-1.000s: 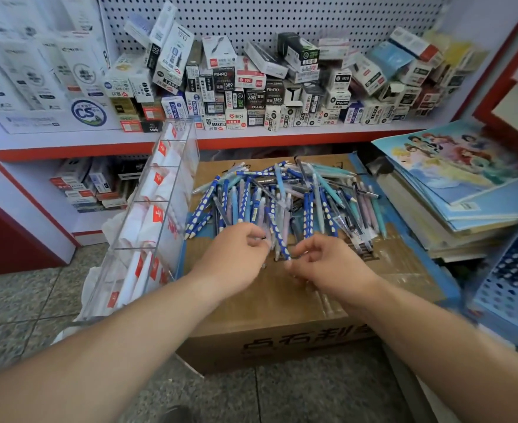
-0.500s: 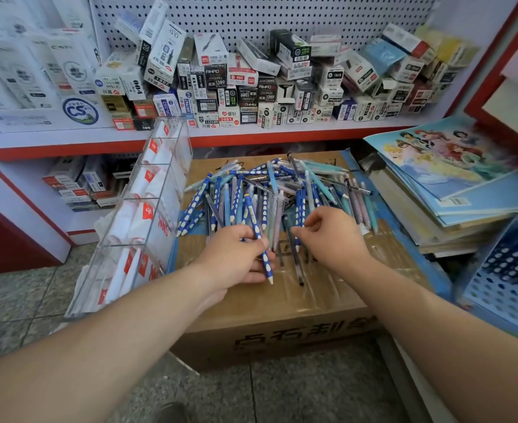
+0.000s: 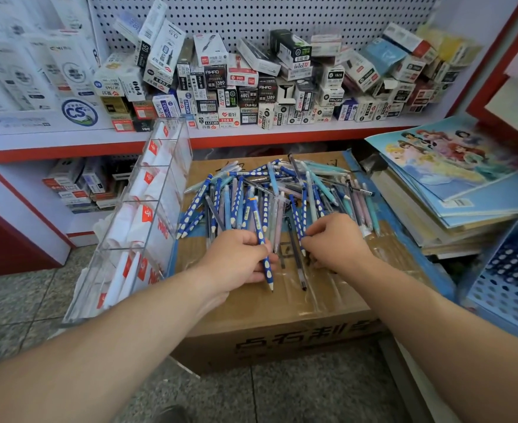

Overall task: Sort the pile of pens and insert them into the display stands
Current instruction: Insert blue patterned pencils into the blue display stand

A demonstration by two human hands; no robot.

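A pile of pens (image 3: pixel 282 190), mostly blue with white dots plus teal, pink and black ones, lies on top of a cardboard box (image 3: pixel 270 325). My left hand (image 3: pixel 236 257) grips a blue dotted pen (image 3: pixel 259 236) at the pile's near edge, tip pointing toward me. My right hand (image 3: pixel 334 242) has its fingers curled round another blue dotted pen (image 3: pixel 297 221) at the pile's near right. A black pen (image 3: pixel 297 261) lies on the box between my hands. A clear acrylic display stand (image 3: pixel 147 209) with several compartments leans at the box's left side.
A shelf with a red edge (image 3: pixel 251 138) carries many small stationery boxes against a pegboard. A stack of books and colouring pads (image 3: pixel 453 178) sits to the right of the box. A blue perforated basket (image 3: pixel 511 282) stands at the far right. Grey tiled floor lies below.
My left hand has taken a blue dotted pen from the pile and drawn it toward me. My right hand has reached forward into the pile and closed on another pen.
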